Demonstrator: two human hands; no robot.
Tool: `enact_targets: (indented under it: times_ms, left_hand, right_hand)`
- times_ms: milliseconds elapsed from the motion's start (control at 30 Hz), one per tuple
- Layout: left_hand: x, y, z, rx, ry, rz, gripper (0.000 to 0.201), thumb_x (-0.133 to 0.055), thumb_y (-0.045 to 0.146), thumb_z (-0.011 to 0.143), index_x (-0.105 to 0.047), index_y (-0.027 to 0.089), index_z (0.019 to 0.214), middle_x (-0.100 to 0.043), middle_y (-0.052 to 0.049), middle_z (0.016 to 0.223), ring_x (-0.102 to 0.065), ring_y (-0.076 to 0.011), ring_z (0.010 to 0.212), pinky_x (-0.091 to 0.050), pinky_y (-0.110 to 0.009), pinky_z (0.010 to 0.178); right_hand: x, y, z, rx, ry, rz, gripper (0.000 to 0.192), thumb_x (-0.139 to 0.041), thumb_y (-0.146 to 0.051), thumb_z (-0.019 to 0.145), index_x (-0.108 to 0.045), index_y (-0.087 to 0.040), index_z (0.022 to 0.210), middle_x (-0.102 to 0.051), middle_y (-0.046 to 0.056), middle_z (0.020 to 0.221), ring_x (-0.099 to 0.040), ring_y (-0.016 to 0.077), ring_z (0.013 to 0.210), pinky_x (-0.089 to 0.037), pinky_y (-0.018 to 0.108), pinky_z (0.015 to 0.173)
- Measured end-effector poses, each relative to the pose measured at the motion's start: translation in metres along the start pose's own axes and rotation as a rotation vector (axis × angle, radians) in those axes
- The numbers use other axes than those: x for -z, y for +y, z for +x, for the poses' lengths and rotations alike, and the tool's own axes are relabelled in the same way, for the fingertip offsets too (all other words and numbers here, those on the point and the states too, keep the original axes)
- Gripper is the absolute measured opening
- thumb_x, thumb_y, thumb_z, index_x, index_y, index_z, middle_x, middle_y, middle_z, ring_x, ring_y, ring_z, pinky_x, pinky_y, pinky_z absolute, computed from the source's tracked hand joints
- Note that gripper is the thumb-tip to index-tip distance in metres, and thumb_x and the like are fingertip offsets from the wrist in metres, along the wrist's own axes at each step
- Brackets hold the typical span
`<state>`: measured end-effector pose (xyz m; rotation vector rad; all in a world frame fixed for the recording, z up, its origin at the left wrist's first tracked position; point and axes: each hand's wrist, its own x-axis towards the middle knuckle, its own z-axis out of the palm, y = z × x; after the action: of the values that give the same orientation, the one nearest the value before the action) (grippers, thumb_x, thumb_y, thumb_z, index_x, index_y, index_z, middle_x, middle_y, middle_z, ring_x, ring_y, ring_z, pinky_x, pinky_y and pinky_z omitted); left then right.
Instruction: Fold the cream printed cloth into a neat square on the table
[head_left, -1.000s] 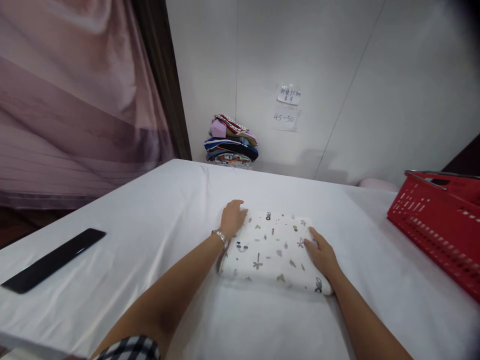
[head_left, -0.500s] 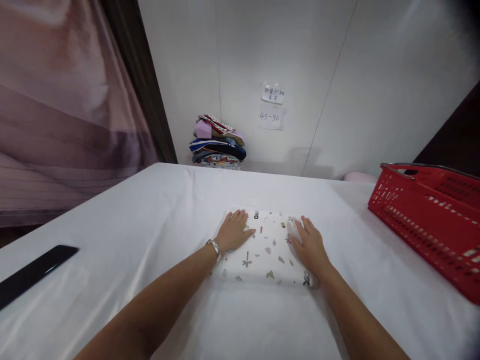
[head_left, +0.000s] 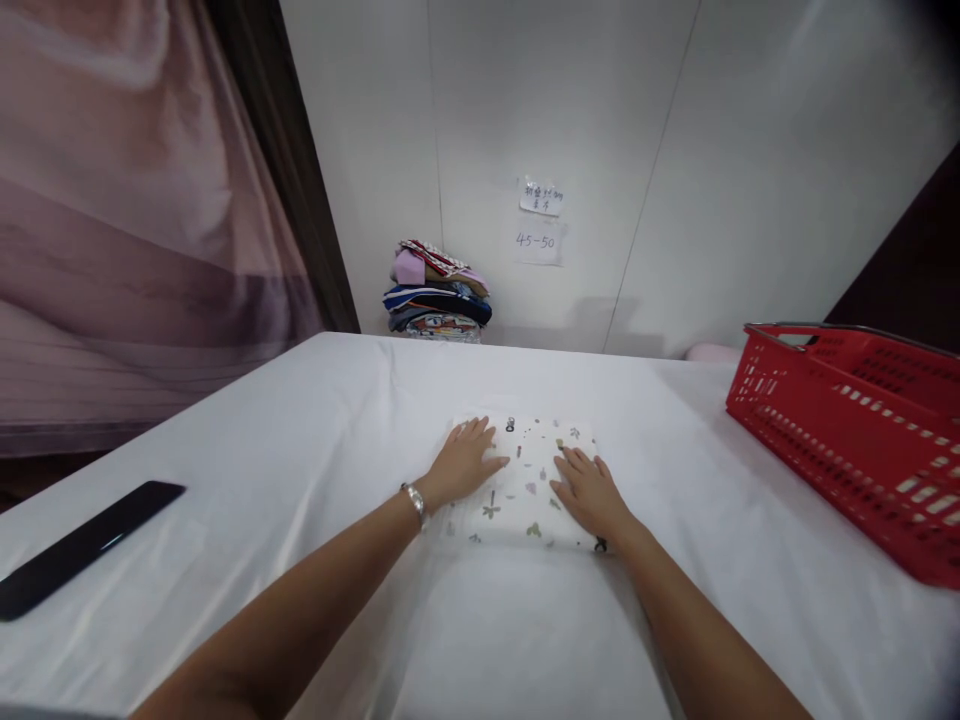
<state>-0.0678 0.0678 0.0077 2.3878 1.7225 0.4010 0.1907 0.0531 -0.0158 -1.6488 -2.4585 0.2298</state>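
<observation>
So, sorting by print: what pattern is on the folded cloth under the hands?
White folded cloth with small scattered motifs, head view.

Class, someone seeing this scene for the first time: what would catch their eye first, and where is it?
Probably the two hands, left hand and right hand, lying flat on a folded patterned cloth in the middle of the white table. Next, the red basket at the right edge and the stack of folded clothes against the far wall.

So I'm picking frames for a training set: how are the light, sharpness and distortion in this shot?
Head view: even, soft indoor light; both hands, left hand and right hand, look sharp on the folded printed cloth; mild sheen on the white table cover; wide-angle bending stretches the red basket and the forearms near the edges; the top right corner darkens; the wall note is partly readable.
</observation>
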Motion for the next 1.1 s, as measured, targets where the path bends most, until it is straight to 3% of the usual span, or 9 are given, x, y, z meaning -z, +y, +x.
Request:
enact_targets:
  times_ms: [167, 367, 600, 700, 833, 933, 1100]
  left_hand:
    - [-0.014, 0.001, -0.023, -0.029, -0.016, 0.029, 0.059, -0.037, 0.055, 0.088, -0.040, 0.021, 0.135, -0.030, -0.010, 0.148, -0.020, -0.0241, 0.139, -0.013, -0.044, 0.112]
    - [-0.018, -0.001, -0.021, -0.040, -0.010, 0.065, 0.060, -0.034, 0.056, 0.088, -0.040, 0.020, 0.136, -0.031, -0.010, 0.148, -0.021, -0.0237, 0.139, -0.014, -0.045, 0.112]
    - [-0.012, 0.001, -0.020, -0.029, 0.012, 0.010, 0.053, -0.040, 0.052, 0.088, -0.045, 0.022, 0.132, -0.034, -0.009, 0.146, -0.024, -0.0236, 0.138, -0.015, -0.044, 0.112]
    - [-0.007, -0.003, -0.026, 0.056, 0.089, -0.091, 0.050, -0.039, 0.048, 0.090, -0.047, 0.021, 0.131, -0.035, -0.008, 0.146, -0.026, -0.0223, 0.137, -0.019, -0.041, 0.112]
    - [-0.008, -0.011, -0.052, 0.202, 0.236, -0.189, 0.052, -0.041, 0.049, 0.089, -0.049, 0.018, 0.129, -0.038, -0.009, 0.145, -0.033, -0.0221, 0.134, -0.027, -0.036, 0.110]
    - [-0.012, -0.011, -0.076, 0.259, 0.238, -0.215, 0.058, -0.043, 0.053, 0.086, -0.047, 0.016, 0.131, -0.038, -0.009, 0.144, -0.035, -0.0228, 0.132, -0.029, -0.035, 0.109]
    - [-0.011, -0.002, -0.098, 0.282, 0.243, -0.204, 0.060, -0.042, 0.052, 0.087, -0.043, 0.015, 0.133, -0.050, -0.010, 0.134, -0.047, -0.0244, 0.121, -0.036, -0.036, 0.102]
  right_hand:
    - [0.001, -0.001, 0.001, 0.003, 0.018, -0.005, 0.046, -0.033, -0.042, 0.091, -0.047, -0.022, 0.131, -0.033, 0.008, 0.147, -0.024, 0.0255, 0.137, -0.014, 0.049, 0.109]
    - [0.008, -0.008, -0.015, 0.066, 0.088, -0.022, 0.045, -0.031, -0.041, 0.093, -0.051, -0.021, 0.128, -0.042, 0.009, 0.142, -0.028, 0.0253, 0.135, -0.010, 0.050, 0.110]
    - [0.008, -0.020, -0.044, 0.109, 0.055, 0.080, 0.042, -0.030, -0.042, 0.093, -0.054, -0.025, 0.124, -0.045, 0.005, 0.140, -0.031, 0.0208, 0.134, -0.017, 0.045, 0.110]
    - [0.006, -0.013, -0.054, 0.020, 0.175, 0.142, 0.043, -0.032, -0.042, 0.092, -0.051, -0.025, 0.128, -0.043, 0.005, 0.141, -0.030, 0.0224, 0.134, -0.017, 0.048, 0.110]
    - [-0.008, 0.006, -0.066, -0.216, 0.352, 0.318, 0.052, -0.040, -0.045, 0.087, -0.048, -0.019, 0.132, -0.036, 0.009, 0.146, -0.031, 0.0248, 0.134, -0.027, 0.042, 0.109]
    - [-0.020, 0.014, -0.069, -0.335, 0.333, 0.475, 0.057, -0.043, -0.047, 0.084, -0.047, -0.017, 0.133, -0.040, 0.010, 0.143, -0.035, 0.0249, 0.132, -0.031, 0.041, 0.108]
    - [-0.024, 0.010, -0.067, -0.343, 0.315, 0.486, 0.056, -0.043, -0.046, 0.084, -0.047, -0.017, 0.132, -0.039, 0.011, 0.144, -0.032, 0.0243, 0.134, -0.028, 0.041, 0.109]
